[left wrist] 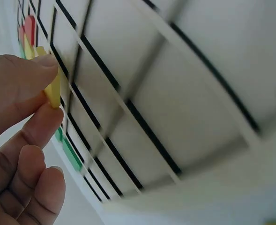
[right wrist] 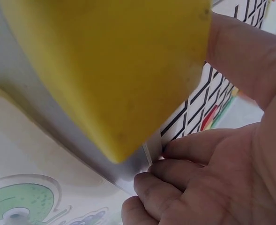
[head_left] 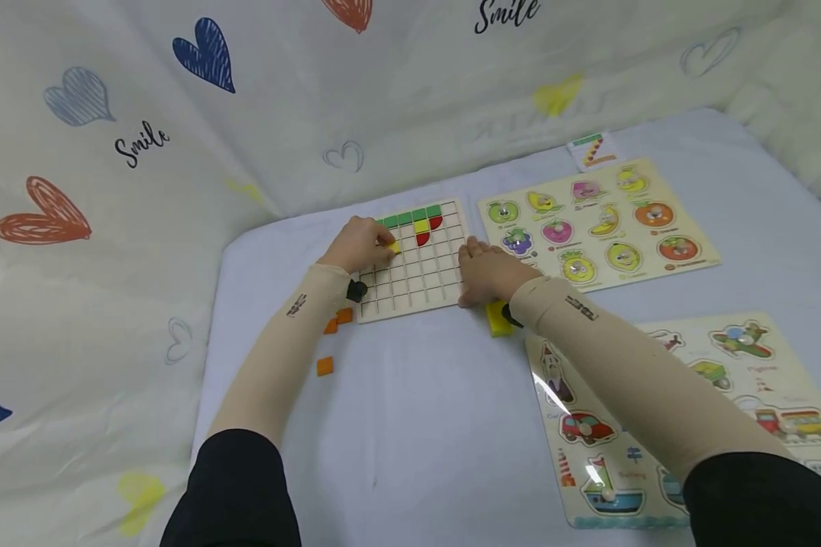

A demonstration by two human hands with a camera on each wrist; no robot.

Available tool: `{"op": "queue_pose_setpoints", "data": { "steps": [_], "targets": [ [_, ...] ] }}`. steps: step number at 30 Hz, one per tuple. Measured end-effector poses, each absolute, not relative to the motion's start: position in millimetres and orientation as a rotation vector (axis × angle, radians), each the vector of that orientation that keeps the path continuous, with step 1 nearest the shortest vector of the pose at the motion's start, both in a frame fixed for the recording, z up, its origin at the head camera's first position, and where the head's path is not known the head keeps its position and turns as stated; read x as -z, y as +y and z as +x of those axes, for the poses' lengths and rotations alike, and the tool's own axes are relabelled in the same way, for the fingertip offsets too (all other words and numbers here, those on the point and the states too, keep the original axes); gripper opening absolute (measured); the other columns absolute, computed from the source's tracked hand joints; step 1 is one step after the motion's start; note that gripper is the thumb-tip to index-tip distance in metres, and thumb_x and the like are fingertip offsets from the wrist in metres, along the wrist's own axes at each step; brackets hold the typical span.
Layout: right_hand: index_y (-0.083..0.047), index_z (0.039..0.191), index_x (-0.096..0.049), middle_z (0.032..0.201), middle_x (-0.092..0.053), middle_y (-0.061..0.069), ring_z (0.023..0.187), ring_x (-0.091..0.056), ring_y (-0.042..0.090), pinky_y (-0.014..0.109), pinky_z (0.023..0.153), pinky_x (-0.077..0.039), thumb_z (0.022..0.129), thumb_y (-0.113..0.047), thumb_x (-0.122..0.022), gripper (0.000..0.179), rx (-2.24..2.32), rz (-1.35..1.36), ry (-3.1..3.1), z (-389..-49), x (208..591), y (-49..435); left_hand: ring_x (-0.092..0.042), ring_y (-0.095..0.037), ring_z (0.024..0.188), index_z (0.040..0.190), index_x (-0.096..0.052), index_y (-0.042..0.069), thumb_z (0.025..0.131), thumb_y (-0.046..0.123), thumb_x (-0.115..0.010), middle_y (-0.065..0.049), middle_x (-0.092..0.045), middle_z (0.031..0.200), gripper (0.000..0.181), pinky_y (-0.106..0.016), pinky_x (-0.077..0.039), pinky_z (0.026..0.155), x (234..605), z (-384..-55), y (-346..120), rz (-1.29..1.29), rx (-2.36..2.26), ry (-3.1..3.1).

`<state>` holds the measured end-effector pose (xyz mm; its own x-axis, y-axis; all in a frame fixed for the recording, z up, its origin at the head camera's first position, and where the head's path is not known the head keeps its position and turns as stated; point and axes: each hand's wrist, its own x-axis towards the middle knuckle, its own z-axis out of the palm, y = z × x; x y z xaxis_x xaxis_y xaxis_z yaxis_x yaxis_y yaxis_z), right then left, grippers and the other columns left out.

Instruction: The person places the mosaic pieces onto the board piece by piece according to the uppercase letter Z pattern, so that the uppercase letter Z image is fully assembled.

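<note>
The left hand (head_left: pixel 362 245) pinches a small yellow piece (left wrist: pixel 55 91) between thumb and finger, over the left part of the grid board (head_left: pixel 417 282); the right hand (head_left: pixel 491 273) lies at the board's right edge, its fingers loosely bent and touching that edge rather than gripping anything that can be made out.

The yellow piece looks thin, light and stiff, probably smooth enough to slip yet not fragile; a fingertip hold on its opposite edges, as now, should suit it and leave its underside free; the board, flat and rigid, seems light enough to slide, so a hand at its rim would steady it.

The left wrist view shows the pinch and the piece's narrow side, which the head view partly hides; the right wrist view shows the fingertips against the board, below a looming yellow block (right wrist: pixel 114 70); only the head view shows the loose orange pieces (head_left: pixel 324 366) on the worktop (head_left: pixel 397 425), left of the board.
</note>
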<state>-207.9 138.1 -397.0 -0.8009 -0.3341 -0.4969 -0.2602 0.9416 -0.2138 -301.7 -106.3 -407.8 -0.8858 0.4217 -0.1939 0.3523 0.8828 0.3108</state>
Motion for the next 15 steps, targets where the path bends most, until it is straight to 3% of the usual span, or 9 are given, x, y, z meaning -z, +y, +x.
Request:
{"op": "queue_pose_setpoints", "data": {
  "steps": [6,15],
  "targets": [
    [0.010,0.162,-0.015,0.172,-0.004,0.030,0.162,-0.008,0.044,0.053,0.132,-0.012,0.098,-0.038,-0.070,0.097,0.165,-0.441,2.548,-207,396,136,-0.066,-0.025,0.123,0.123,-0.077,0.009,0.097,0.020,-0.075,-0.008,-0.076,0.125,0.028,-0.039,-0.053,0.108,409,-304,-82,0.650,-0.344,2.795],
    [0.009,0.162,-0.015,0.172,-0.005,0.030,0.162,-0.010,0.043,0.053,0.132,-0.013,0.098,-0.039,-0.070,0.098,0.163,-0.446,2.561,-207,396,138,-0.069,-0.026,0.121,0.123,-0.077,0.008,0.096,0.015,-0.075,-0.009,-0.077,0.124,0.028,-0.039,-0.055,0.105,406,-307,-71,0.642,-0.364,2.778]
  ]
}}
